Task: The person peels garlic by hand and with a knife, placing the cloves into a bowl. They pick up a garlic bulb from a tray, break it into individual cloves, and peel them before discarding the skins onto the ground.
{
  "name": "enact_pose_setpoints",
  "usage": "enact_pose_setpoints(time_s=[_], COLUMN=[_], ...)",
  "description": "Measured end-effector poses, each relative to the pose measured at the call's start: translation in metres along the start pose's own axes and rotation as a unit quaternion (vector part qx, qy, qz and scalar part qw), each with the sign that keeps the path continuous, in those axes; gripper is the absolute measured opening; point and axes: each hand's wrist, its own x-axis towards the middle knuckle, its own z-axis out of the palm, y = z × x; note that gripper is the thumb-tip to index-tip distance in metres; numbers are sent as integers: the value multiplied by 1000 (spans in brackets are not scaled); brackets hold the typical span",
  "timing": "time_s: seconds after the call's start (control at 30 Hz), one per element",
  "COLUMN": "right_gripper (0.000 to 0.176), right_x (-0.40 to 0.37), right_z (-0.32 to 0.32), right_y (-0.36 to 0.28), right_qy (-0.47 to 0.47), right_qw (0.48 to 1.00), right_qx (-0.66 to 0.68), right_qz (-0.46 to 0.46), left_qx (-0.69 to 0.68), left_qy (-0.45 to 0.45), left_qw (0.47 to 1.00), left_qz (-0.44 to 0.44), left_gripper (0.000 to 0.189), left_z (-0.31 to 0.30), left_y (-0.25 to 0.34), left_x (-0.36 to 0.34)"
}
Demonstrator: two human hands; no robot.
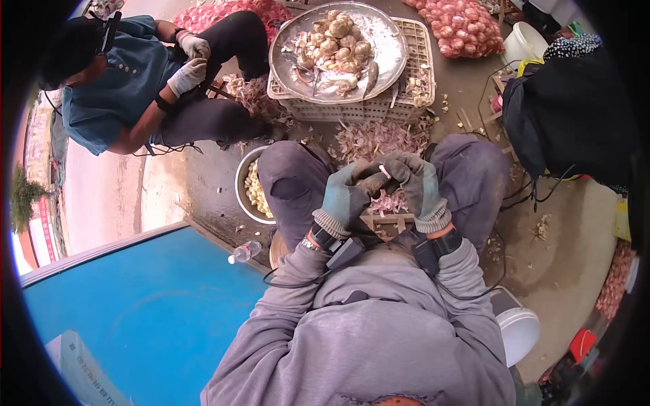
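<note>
Garlic clove (384, 171) is held between the person's gloved hands (421, 188).

Knit-cuffed gloves (338, 201) are teal with blackish fingers (403, 169), the long-sleeved sweatshirt (399, 338) plain grey, the round metal tray (387, 39) silvery.

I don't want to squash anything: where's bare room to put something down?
The blue panel is bare between the clear bottle and the printed strip. The floor is mostly bare between the black cloth and the lower white bucket. It's crowded on the tray with bulbs and among the husks.
</note>
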Motion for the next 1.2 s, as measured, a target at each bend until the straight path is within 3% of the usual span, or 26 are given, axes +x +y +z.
enact_pose_setpoints(time_s=[0.1, 0.2, 0.33, 0.43, 0.5, 0.73, 0.8, 1.03, 1.1, 1.2], right_gripper=[37, 45, 53, 50, 43, 34, 32, 28, 30, 37], right_x=[2, 8, 17, 20, 21, 14, 11, 0, -2, -3], right_z=[5, 7, 18, 26, 28, 23, 13, 12, 9, 2], right_y=[-2, -8, -8, -3, 6, 12, 16, 4, 5, 8], right_qy=[19, -67, -108, -85, -51, -54, -54, -35, -32, -50], right_qw=[998, 996, 990, 993, 996, 993, 993, 994, 993, 993], right_qx=[-46, 30, -29, -34, -2, 68, 62, 19, 29, 37], right_qz=[25, 58, 81, 72, 73, 74, 80, 102, 107, 104], left_qx=[3, -49, -51, -51, 16, 128, 269, 201, 101, 55], left_qy=[33, 47, 82, 97, 127, 116, 96, 60, 47, 69], left_qw=[998, 996, 994, 993, 987, 978, 947, 965, 990, 995], left_qz=[-52, -62, -46, -35, 93, 116, 146, 157, 89, 52], left_gripper=[24, 23, 22, 24, 26, 24, 21, 17, 16, 18], left_z=[-4, -18, -27, -29, -23, -21, -20, -18, -19, -25], left_y=[2, -2, -3, -7, -14, -33, -24, -26, -23, -12], left_x=[1, -2, -7, -11, -12, -13, -14, -16, -16, -18])
